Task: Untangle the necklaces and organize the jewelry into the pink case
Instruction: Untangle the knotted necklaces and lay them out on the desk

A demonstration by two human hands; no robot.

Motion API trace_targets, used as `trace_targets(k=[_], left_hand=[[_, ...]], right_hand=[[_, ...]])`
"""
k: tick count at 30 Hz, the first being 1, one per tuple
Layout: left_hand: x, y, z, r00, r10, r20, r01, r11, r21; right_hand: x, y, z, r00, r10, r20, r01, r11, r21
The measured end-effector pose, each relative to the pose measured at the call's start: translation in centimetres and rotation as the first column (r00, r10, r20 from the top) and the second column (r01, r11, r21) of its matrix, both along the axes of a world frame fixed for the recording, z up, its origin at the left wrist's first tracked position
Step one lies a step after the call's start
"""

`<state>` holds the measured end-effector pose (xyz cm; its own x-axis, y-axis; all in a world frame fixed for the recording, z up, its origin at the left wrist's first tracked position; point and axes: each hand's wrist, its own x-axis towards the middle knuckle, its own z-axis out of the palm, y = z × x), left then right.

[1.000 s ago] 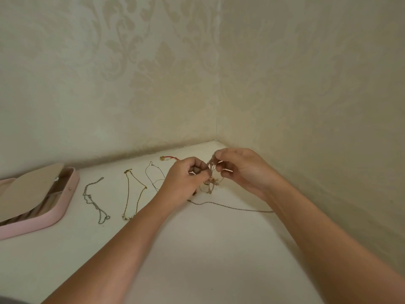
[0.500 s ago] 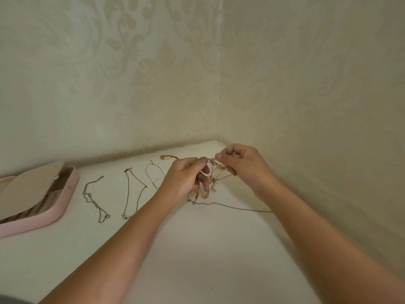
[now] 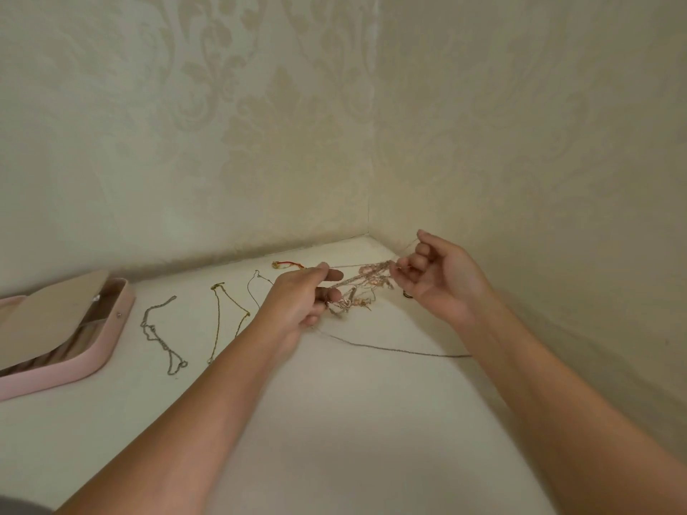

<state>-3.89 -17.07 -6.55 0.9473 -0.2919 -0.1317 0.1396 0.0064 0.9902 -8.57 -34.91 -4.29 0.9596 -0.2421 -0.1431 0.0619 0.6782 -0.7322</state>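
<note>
damask-patterned walls [image 3: 223, 124] meet in a corner far to the right of the pink case [image 3: 74, 369], and a white table [image 3: 334, 421] runs up into that corner. the pink case lies open at the table's left edge, with a beige card flap [image 3: 48, 321] tilted over its padded rows.

both bare forearms reach in well to the right of the case. the left hand [image 3: 297, 302], the nearer of the two to the case, pinches strands between thumb and forefinger, its other fingers curled under. the right hand [image 3: 442, 280], farther from the case and close to the corner, has its fingers curled in on the other end of the same bundle. between them the tangle of necklaces [image 3: 366, 282] is pulled out into a loose pinkish web.

a long grey chain [image 3: 390, 348] trails from under the left hand away from the case, flat on the table. just right of the case lies a silver chain [image 3: 160, 334], then a gold chain [image 3: 219, 321], then a thin pale chain [image 3: 254, 288], each laid out on its own. farther right again and towards the back wall sits a small red and gold bracelet [image 3: 288, 264]
</note>
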Motion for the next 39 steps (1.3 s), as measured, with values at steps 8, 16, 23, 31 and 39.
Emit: trace_targets(k=[8, 16, 23, 31, 39], left_hand=[[0.4, 0.4, 0.8, 0.945, -0.212, -0.250, 0.202, 0.977, -0.067], [-0.2, 0.2, 0.0, 0.966, -0.257, 0.008, 0.251, 0.950, 0.184], [-0.9, -0.9, -0.5, 0.846, -0.446, 0.292, 0.344, 0.875, 0.342], [-1.7, -1.5, -0.3, 0.814, -0.476, 0.333, 0.379, 0.870, 0.316], [-0.6, -0.5, 0.3, 0.925, -0.139, 0.355, 0.012, 0.941, 0.339]], right_hand=[[-0.4, 0.3, 0.3, 0.995, 0.094, 0.018, -0.083, 0.944, -0.320], [-1.2, 0.8, 0.4, 0.974, 0.223, -0.030, -0.172, 0.651, -0.740], [-2.4, 0.7, 1.3, 0.855, 0.486, -0.180, -0.385, 0.364, -0.848], [-3.2, -0.4, 2.6, 0.823, 0.512, -0.247, -0.420, 0.255, -0.871], [-1.8, -1.5, 1.3, 0.998, -0.055, -0.010, -0.003, 0.119, -0.993]])
